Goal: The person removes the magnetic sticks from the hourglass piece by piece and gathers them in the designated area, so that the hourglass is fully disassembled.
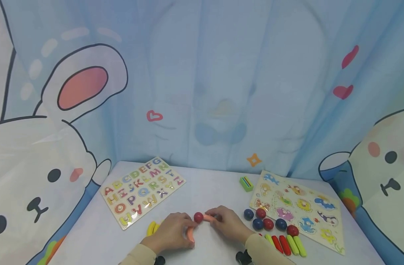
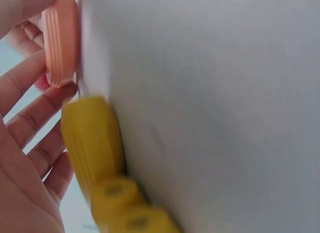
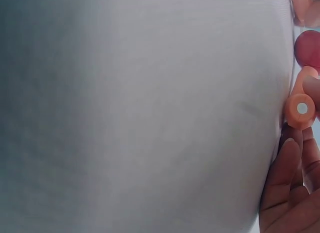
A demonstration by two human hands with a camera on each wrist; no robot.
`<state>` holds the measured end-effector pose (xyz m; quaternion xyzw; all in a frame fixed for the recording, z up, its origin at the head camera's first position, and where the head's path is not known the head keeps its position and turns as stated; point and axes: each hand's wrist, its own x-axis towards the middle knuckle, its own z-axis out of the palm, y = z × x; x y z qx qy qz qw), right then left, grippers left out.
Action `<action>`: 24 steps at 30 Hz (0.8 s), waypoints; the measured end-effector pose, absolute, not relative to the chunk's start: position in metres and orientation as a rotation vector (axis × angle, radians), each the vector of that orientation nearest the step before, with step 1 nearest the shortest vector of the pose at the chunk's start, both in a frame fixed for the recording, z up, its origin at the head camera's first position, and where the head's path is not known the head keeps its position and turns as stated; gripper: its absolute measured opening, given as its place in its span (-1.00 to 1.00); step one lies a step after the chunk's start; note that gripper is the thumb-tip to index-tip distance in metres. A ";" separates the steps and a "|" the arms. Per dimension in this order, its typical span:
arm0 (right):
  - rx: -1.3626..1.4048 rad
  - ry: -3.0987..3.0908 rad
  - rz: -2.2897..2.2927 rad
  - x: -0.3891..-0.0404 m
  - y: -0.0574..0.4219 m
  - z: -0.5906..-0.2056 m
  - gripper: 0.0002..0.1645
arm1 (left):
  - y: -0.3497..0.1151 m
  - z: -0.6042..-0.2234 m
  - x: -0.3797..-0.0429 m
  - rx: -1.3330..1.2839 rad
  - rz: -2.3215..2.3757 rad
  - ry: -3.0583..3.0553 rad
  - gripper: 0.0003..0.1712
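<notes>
My left hand (image 1: 174, 231) pinches an orange curved rod (image 1: 190, 234) between thumb and fingers. In the left wrist view this orange rod (image 2: 61, 43) shows ribbed sides. My right hand (image 1: 229, 222) holds a second orange rod (image 1: 208, 218); a pale round disc marks its near end in the right wrist view. At that rod's far end sits a red ball (image 1: 198, 217), close by the left fingertips. Yellow ribbed rods (image 1: 151, 228) lie just left of the left hand, and the nearest yellow rod (image 2: 94, 138) stands below its fingers in the left wrist view.
A letter puzzle board (image 1: 143, 191) lies back left, an animal puzzle board (image 1: 301, 209) on the right. Several blue balls (image 1: 249, 214) and red balls (image 1: 292, 230) sit beside red rods (image 1: 284, 244) and green rods (image 1: 299, 246). A small green block (image 1: 246, 184) stands at the back.
</notes>
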<state>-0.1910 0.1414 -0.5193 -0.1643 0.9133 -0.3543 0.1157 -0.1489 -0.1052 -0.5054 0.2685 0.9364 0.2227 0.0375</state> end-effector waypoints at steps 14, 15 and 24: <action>-0.462 2.639 -1.082 -0.193 0.142 -0.521 -0.62 | -0.146 -0.503 -0.143 0.714 0.652 2.911 -0.28; -0.457 2.633 -1.085 -0.193 0.142 -0.521 -0.62 | -0.147 -0.502 -0.142 0.704 0.655 2.901 -0.29; -0.477 2.636 -1.029 -0.191 0.144 -0.515 -0.53 | -0.134 -0.501 -0.147 0.757 0.676 2.864 -0.21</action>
